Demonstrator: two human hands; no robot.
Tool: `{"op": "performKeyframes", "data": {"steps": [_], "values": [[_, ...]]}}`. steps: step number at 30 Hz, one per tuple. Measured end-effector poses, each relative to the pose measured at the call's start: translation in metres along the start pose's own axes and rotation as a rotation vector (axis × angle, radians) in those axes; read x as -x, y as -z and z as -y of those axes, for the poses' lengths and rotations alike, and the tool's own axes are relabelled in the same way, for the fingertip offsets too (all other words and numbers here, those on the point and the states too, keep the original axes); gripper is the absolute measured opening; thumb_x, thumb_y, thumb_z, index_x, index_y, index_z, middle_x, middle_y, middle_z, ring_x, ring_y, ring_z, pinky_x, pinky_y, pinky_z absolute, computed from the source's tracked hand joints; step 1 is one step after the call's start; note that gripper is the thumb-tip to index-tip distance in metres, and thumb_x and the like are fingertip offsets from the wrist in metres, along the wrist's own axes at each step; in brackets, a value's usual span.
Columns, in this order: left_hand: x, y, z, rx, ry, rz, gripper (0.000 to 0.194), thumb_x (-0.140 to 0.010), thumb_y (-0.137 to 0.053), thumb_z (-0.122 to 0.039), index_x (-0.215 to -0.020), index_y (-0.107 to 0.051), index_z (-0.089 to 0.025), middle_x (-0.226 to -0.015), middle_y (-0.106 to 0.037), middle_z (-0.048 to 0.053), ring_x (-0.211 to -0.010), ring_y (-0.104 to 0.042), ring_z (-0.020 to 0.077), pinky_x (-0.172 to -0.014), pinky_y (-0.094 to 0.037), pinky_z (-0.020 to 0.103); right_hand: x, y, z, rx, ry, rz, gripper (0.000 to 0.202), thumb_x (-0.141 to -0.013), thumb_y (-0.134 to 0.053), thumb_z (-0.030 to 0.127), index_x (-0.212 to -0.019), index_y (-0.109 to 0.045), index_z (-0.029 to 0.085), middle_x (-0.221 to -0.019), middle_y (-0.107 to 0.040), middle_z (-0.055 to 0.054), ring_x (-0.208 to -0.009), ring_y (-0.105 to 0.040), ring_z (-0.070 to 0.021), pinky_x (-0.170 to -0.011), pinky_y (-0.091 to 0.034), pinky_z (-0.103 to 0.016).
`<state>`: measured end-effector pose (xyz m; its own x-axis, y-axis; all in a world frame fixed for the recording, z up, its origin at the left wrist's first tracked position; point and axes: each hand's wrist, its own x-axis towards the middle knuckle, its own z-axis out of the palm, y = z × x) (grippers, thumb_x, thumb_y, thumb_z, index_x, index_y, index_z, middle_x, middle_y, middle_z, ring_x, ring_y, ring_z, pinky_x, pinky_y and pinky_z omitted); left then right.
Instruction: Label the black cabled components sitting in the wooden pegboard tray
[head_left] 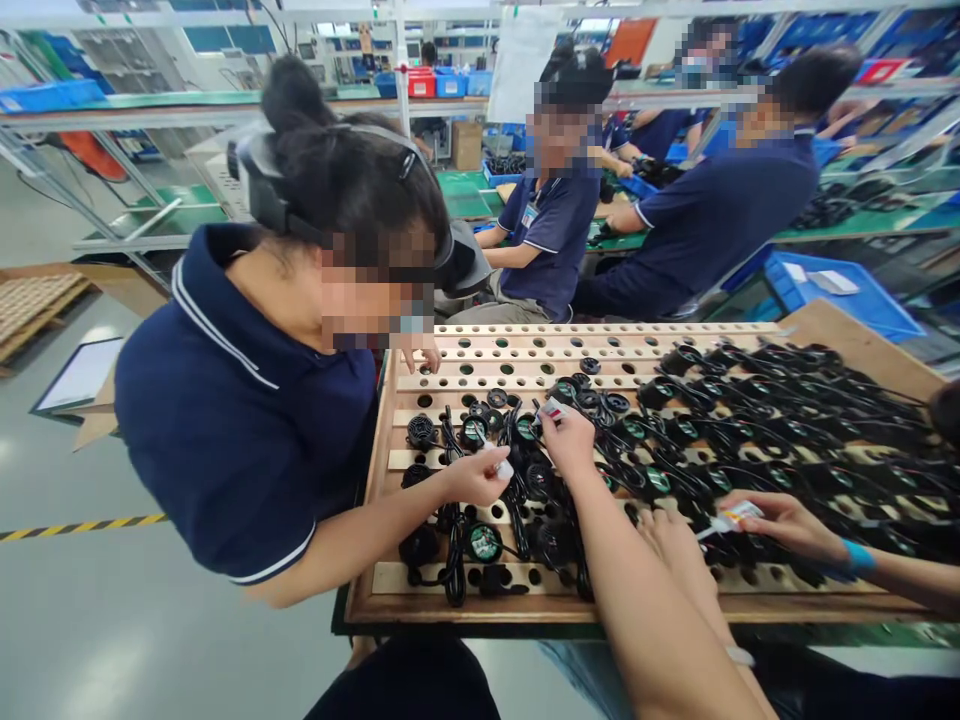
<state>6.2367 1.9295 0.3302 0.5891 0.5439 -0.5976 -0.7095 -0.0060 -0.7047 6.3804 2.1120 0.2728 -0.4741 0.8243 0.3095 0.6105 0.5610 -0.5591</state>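
Note:
My right hand (568,440) reaches in from the bottom right and is closed on a small white tube (553,407) with red marking. The tube is over black round housings, some showing green circuit boards (527,428). Black coiled cables (454,555) lie among them on a slatted wooden tray (525,605) with round holes. My left hand does not show. Just left of my right hand, another person's hand (480,476) pinches a white tube (501,465) over a housing.
A co-worker in a dark blue shirt (247,420) leans over the tray's left end. At right, another person's hands (675,550) work with a white tube (739,516). People sit behind the tray, near a blue bin (844,295).

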Motion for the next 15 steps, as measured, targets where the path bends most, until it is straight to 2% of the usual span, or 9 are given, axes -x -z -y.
{"op": "performKeyframes", "data": {"steps": [1, 4, 8, 12, 15], "values": [[-0.002, -0.006, 0.000, -0.052, 0.015, -0.001, 0.011, -0.092, -0.052, -0.019, -0.081, -0.052, -0.018, -0.058, -0.047, -0.007, -0.047, -0.051, 0.0078, -0.048, -0.051, 0.015, 0.000, 0.001, 0.001, -0.003, 0.009, 0.003, 0.029, -0.082, -0.050, 0.042, -0.069, -0.060, 0.018, -0.076, -0.065, -0.009, -0.074, -0.058, -0.0201, -0.072, -0.040, -0.031], [-0.008, -0.022, -0.001, -0.376, 0.010, 0.060, 0.031, -0.092, -0.059, -0.032, -0.068, -0.043, -0.020, -0.053, -0.039, -0.008, -0.041, -0.045, 0.0050, -0.043, -0.041, 0.012, -0.001, 0.005, 0.001, -0.016, 0.003, -0.011, 0.029, -0.081, -0.050, 0.042, -0.072, -0.063, 0.018, -0.077, -0.065, -0.009, -0.075, -0.059, -0.0205, -0.073, -0.042, -0.031], [-0.018, -0.038, -0.009, -0.789, -0.125, 0.222, 0.045, -0.099, -0.043, -0.045, -0.063, -0.040, -0.019, -0.054, -0.036, -0.005, -0.044, -0.045, 0.0063, -0.041, -0.035, 0.015, -0.002, 0.010, 0.002, -0.044, -0.062, -0.066, 0.034, -0.081, -0.052, 0.046, -0.068, -0.062, 0.017, -0.074, -0.066, -0.010, -0.073, -0.060, -0.0204, -0.073, -0.044, -0.031], [-0.032, -0.047, -0.023, -0.916, -0.296, 0.326, 0.050, -0.103, -0.029, -0.044, -0.060, -0.039, -0.020, -0.056, -0.036, -0.002, -0.049, -0.047, 0.0085, -0.045, -0.036, 0.017, -0.004, 0.009, 0.007, -0.067, -0.075, -0.047, 0.036, -0.079, -0.055, 0.049, -0.063, -0.061, 0.018, -0.070, -0.065, -0.009, -0.069, -0.060, -0.0202, -0.072, -0.045, -0.031], [-0.038, -0.051, -0.030, -0.924, -0.323, 0.354, 0.051, -0.102, -0.026, -0.046, -0.060, -0.038, -0.020, -0.058, -0.036, -0.002, -0.050, -0.046, 0.0094, -0.046, -0.035, 0.019, -0.006, 0.004, 0.011, -0.077, -0.055, -0.009, 0.036, -0.078, -0.054, 0.050, -0.064, -0.062, 0.018, -0.070, -0.066, -0.010, -0.070, -0.061, -0.0210, -0.073, -0.045, -0.032]]}}
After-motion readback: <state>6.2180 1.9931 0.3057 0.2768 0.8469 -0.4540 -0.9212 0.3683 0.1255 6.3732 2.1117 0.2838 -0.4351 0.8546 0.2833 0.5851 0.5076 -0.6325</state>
